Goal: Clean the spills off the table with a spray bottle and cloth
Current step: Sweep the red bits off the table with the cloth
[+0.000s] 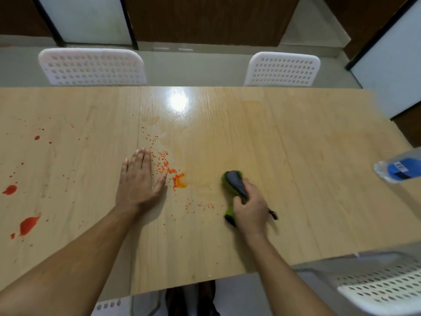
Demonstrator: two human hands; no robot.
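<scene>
My right hand (250, 210) grips the handle of a green and black scrub brush (234, 185) whose head lies on the wooden table (296, 144). My left hand (139, 181) rests flat on the table with straight fingers, just left of an orange spill (178, 181) and a trail of small orange bits (163, 163). Red splashes (28, 225) and drops (10, 189) mark the table's left part. A clear bottle with a blue label (401, 169) lies at the right edge; whether it has a spray head is hidden. No cloth is in view.
Two white perforated chairs (92, 67) (283, 69) stand at the table's far side. Another white chair (382, 290) is at the near right. A wet, glossy patch (180, 103) reflects light at the table's middle back.
</scene>
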